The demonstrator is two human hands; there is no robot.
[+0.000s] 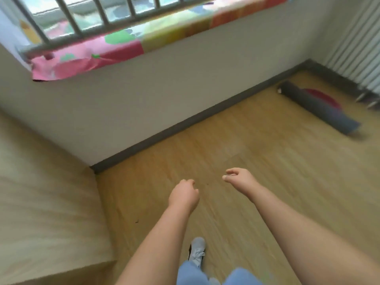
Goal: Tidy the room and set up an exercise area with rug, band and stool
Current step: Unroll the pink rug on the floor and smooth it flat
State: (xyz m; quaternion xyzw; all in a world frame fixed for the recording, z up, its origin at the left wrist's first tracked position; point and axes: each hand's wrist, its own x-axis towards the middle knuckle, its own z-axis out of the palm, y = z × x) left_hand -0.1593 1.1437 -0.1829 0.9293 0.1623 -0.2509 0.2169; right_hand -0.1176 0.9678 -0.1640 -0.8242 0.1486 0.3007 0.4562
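Observation:
A dark rolled-up rug [320,109] lies on the wooden floor at the far right, near the corner, with something dark red [322,96] behind it. My left hand [185,194] hangs over the floor in the middle of the view with loosely curled fingers and holds nothing. My right hand [239,178] is beside it, a little farther forward, fingers relaxed and also holding nothing. Both hands are far from the rug. No band or stool shows in this blurred view.
A light wooden cabinet [41,202] fills the left side. A white wall with a dark skirting board [185,124] runs behind, under a barred window with a colourful cloth [115,46] on its sill. A radiator [357,44] stands at the right. My white shoe [197,250] steps forward.

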